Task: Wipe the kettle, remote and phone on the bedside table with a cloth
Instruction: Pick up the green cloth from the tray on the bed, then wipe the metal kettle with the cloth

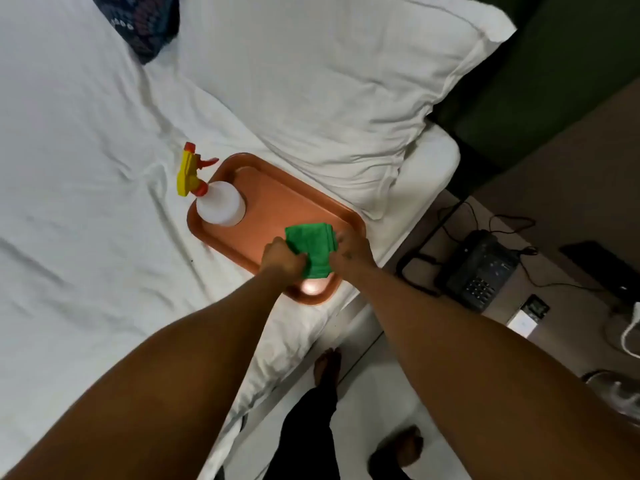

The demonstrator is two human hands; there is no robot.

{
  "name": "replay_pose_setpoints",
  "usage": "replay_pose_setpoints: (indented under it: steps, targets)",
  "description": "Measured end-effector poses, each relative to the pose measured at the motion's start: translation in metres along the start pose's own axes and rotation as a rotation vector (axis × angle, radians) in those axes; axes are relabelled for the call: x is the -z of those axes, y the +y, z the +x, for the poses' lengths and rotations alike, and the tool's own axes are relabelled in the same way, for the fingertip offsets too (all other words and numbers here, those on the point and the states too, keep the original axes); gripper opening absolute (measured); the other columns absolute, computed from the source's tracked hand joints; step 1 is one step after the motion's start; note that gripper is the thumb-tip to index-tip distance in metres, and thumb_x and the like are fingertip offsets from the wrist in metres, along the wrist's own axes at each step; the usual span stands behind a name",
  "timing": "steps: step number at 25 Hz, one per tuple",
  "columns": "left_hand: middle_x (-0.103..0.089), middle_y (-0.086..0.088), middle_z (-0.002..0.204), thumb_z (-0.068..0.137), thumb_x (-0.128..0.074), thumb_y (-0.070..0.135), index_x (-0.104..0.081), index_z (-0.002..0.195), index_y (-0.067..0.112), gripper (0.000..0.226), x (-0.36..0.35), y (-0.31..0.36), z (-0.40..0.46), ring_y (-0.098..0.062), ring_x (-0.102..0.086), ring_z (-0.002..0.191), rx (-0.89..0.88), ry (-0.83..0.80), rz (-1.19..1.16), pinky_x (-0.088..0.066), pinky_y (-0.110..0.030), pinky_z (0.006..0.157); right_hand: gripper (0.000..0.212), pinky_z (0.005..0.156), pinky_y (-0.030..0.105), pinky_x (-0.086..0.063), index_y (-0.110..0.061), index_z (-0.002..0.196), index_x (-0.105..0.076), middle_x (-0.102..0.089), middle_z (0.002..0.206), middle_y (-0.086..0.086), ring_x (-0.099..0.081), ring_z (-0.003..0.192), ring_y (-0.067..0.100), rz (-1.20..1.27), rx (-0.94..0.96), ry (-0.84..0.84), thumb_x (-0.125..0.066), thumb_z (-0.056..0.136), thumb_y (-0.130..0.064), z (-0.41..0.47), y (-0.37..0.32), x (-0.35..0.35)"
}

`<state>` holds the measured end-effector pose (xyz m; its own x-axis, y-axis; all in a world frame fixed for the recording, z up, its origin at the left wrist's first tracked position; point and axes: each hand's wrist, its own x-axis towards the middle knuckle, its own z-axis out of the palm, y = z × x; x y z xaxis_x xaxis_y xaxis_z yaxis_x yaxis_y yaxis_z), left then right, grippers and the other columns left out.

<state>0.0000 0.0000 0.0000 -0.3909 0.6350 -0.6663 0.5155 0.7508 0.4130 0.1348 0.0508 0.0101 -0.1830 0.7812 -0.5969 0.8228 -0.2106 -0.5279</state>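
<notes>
Now you are holding the cloth (313, 249) with both hands over the tray (277, 202) on the bed; your left hand (282, 259) and right hand (353, 251) each have a closed grip on an edge, likely to fold it ready. Nothing is wiped yet: the phone (481, 270) is waiting on the desk (568, 202), the kettle (620, 393) near its edge. I cannot spot the remote for sure.

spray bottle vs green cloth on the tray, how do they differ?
The spray bottle stands upright at the far end of the orange tray; the green cloth lies folded flat at the near end. The spray bottle is rigid, white with a yellow and red trigger head; the green cloth is soft and one colour. No hand touches the spray bottle; the left hand and right hand both grip the green cloth. Both sit on the tray.
</notes>
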Motion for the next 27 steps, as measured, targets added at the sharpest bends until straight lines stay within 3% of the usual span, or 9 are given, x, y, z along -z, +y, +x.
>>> replay_pose_setpoints:
  steps: [3,5,7,10,15,20,22,24,27]
  targets:
    - [-0.067,-0.013,0.107,0.092,-0.066,0.025,-0.057,0.111,0.001,0.032,-0.012,-0.017,0.016,-0.029,-0.061,0.097,0.092,0.000,-0.132,-0.051,-0.038,0.087,0.033,0.076,0.033,-0.055,-0.005,0.107,-0.058,-0.064,0.105,0.012,-0.063,0.097,0.028,0.124,-0.027,0.034,-0.061,0.074,-0.003,0.020,0.001,-0.023]
    - [-0.071,-0.016,0.108,0.093,-0.065,0.030,-0.062,0.109,0.001,0.034,-0.019,-0.027,0.025,-0.034,-0.066,0.100,0.144,0.020,-0.261,-0.055,-0.045,0.094,0.044,0.087,0.036,-0.054,-0.002,0.121,-0.054,-0.062,0.119,0.016,-0.061,0.109,0.032,0.124,-0.091,0.023,-0.063,0.079,-0.007,0.030,0.000,-0.037]
    - [-0.071,-0.015,0.105,0.095,-0.065,0.030,-0.063,0.104,0.002,0.030,-0.019,-0.026,0.033,-0.036,-0.067,0.101,0.181,0.025,-0.421,-0.056,-0.048,0.095,0.040,0.085,0.032,-0.053,-0.001,0.120,-0.055,-0.063,0.118,0.015,-0.061,0.108,0.031,0.159,-0.150,0.021,-0.063,0.082,-0.008,0.040,0.003,-0.039]
    - [-0.072,-0.016,0.107,0.097,-0.065,0.019,-0.065,0.112,-0.002,0.026,-0.014,-0.022,0.032,-0.032,-0.069,0.099,0.205,-0.050,-0.581,-0.057,-0.040,0.085,0.027,0.084,0.033,-0.053,-0.001,0.111,-0.061,-0.065,0.104,0.008,-0.063,0.101,0.026,0.315,-0.183,-0.031,-0.062,0.083,-0.003,0.039,0.009,-0.027]
    - [-0.074,-0.020,0.104,0.095,-0.064,0.002,-0.065,0.098,0.001,0.004,-0.023,0.016,0.012,-0.029,-0.074,0.087,0.111,-0.173,-0.822,-0.063,-0.034,0.071,0.031,0.081,0.035,-0.057,-0.007,0.109,-0.065,-0.069,0.100,0.007,-0.066,0.089,0.025,0.551,-0.176,0.041,-0.071,0.079,-0.011,0.024,0.045,0.022]
    - [-0.073,-0.027,0.112,0.091,-0.066,0.000,-0.063,0.117,-0.012,0.028,-0.099,0.087,-0.010,-0.037,-0.074,0.097,-0.060,-0.393,-0.768,-0.062,-0.041,0.084,0.043,0.085,0.041,-0.056,-0.004,0.124,-0.057,-0.066,0.116,0.016,-0.065,0.097,0.027,0.821,-0.264,0.192,-0.069,0.084,-0.009,-0.018,0.142,0.087]
    - [-0.073,-0.025,0.112,0.092,-0.065,-0.001,-0.064,0.120,-0.009,0.029,-0.143,0.119,-0.032,-0.034,-0.074,0.096,-0.084,-0.526,-0.714,-0.064,-0.037,0.079,0.041,0.080,0.036,-0.056,-0.005,0.125,-0.057,-0.065,0.117,0.014,-0.064,0.095,0.024,0.893,-0.304,0.268,-0.068,0.085,-0.009,-0.045,0.196,0.112]
    - [-0.073,-0.023,0.113,0.090,-0.063,-0.005,-0.065,0.120,-0.008,0.030,-0.196,0.143,-0.058,-0.033,-0.072,0.098,-0.120,-0.643,-0.655,-0.064,-0.036,0.080,0.036,0.061,0.021,-0.055,-0.005,0.122,-0.058,-0.066,0.111,0.012,-0.063,0.081,0.018,0.944,-0.343,0.335,-0.066,0.087,-0.006,-0.077,0.254,0.131]
    - [-0.078,-0.016,0.095,0.085,-0.064,-0.011,-0.070,0.107,-0.006,0.023,-0.277,0.171,-0.099,-0.027,-0.076,0.085,-0.127,-0.754,-0.588,-0.064,-0.033,0.068,0.031,0.045,0.014,-0.049,-0.002,0.118,-0.061,-0.066,0.099,0.010,-0.062,0.072,0.012,1.008,-0.423,0.440,-0.066,0.087,-0.006,-0.126,0.338,0.147]
